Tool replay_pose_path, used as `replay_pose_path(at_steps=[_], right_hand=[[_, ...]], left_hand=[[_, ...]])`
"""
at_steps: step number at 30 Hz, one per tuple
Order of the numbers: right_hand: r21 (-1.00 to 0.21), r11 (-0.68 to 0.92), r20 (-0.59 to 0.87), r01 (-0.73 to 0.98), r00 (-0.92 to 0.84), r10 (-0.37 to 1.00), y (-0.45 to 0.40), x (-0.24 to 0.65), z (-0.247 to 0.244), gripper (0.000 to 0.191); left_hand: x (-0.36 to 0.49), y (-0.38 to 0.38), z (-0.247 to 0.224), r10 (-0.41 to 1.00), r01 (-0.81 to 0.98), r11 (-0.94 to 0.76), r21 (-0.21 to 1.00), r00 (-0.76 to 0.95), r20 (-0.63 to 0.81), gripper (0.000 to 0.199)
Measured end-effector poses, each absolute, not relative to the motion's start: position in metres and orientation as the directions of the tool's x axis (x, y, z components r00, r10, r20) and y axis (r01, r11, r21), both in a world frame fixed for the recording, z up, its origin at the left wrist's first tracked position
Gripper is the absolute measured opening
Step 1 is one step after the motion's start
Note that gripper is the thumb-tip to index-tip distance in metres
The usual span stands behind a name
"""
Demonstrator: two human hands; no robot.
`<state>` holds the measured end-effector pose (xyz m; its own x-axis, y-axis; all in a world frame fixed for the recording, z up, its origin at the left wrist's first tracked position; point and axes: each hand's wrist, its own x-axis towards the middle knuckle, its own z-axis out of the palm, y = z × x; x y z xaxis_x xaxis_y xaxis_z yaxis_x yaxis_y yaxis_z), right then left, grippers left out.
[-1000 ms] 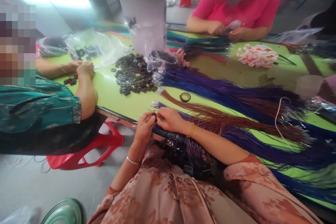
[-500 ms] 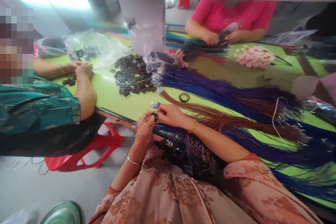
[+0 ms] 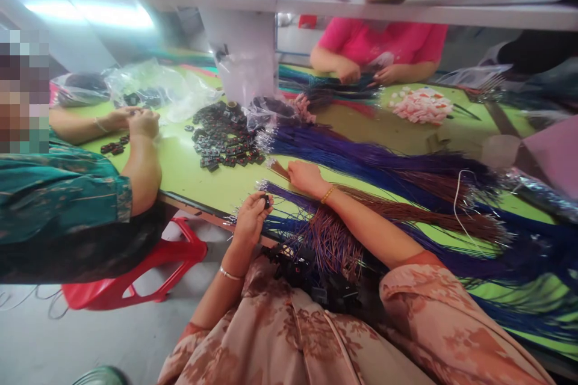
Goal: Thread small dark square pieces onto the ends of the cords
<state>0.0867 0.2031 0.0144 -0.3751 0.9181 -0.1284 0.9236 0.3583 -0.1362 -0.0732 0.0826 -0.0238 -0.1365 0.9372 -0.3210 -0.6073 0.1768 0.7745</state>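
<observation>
Near the table's front edge, my left hand (image 3: 251, 216) pinches a small black connector (image 3: 265, 200) between thumb and fingers. Farther forward and to the right, my right hand (image 3: 307, 178) rests at the tip end of the brown wire bundle (image 3: 397, 209), its fingers closed on the wires near their silvery tips. Blue and purple wires (image 3: 343, 150) lie beyond it. Under my right forearm, brown and purple wires hang over the table edge, and black connectors (image 3: 293, 264) on them gather at my lap. A pile of black connectors (image 3: 226, 135) sits on the green table (image 3: 180, 174).
At the left a person in a green top works with both hands (image 3: 142, 122) beside a red stool (image 3: 180, 252). Across the table, a person in pink (image 3: 383, 42) handles wires near pink and white pieces (image 3: 422, 105). A shelf (image 3: 406, 12) spans the top.
My right hand has left the connector at my left hand and moved forward and right onto the brown wires, where it covers the spot of the black tape roll. My left hand still holds the connector.
</observation>
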Motion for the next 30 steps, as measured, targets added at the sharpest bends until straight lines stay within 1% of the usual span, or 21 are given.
replay_pose_path(at_steps=[5, 8, 11, 14, 19, 22, 27, 30], right_hand=[[-0.12, 0.409, -0.024, 0.905, -0.414, 0.91, 0.206, 0.09, 0.018, 0.024], [-0.139, 0.397, -0.013, 0.907, -0.403, 0.915, 0.208, 0.089, 0.019, 0.02], [-0.256, 0.371, -0.003, 0.893, -0.384, 0.923, 0.209, 0.087, 0.022, 0.02], [-0.397, 0.383, 0.034, 0.835, -0.403, 0.915, 0.21, 0.081, 0.026, 0.018], [-0.591, 0.452, 0.139, 0.669, -0.467, 0.873, 0.215, 0.059, 0.032, 0.014], [-0.697, 0.465, 0.173, 0.546, -0.502, 0.847, 0.216, 0.046, 0.036, 0.013], [-0.806, 0.451, 0.183, 0.384, -0.563, 0.806, 0.2, 0.045, 0.04, 0.017], [-0.837, 0.415, 0.147, 0.357, -0.584, 0.798, 0.184, 0.055, 0.038, 0.017]], left_hand=[[-0.074, 0.082, -0.024, 0.941, -0.612, 0.174, 0.771, -0.127, -0.314, 0.028], [-0.074, 0.081, -0.024, 0.944, -0.608, 0.176, 0.774, -0.12, -0.309, 0.03], [-0.074, 0.08, -0.024, 0.943, -0.607, 0.182, 0.774, -0.116, -0.313, 0.03], [-0.073, 0.08, -0.023, 0.941, -0.608, 0.178, 0.774, -0.124, -0.314, 0.03], [-0.073, 0.079, -0.022, 0.945, -0.613, 0.17, 0.772, -0.121, -0.305, 0.033], [-0.073, 0.078, -0.022, 0.949, -0.616, 0.166, 0.77, -0.113, -0.295, 0.034], [-0.074, 0.077, -0.022, 0.952, -0.615, 0.171, 0.77, -0.1, -0.291, 0.032], [-0.074, 0.077, -0.022, 0.954, -0.624, 0.154, 0.766, -0.106, -0.279, 0.03]])
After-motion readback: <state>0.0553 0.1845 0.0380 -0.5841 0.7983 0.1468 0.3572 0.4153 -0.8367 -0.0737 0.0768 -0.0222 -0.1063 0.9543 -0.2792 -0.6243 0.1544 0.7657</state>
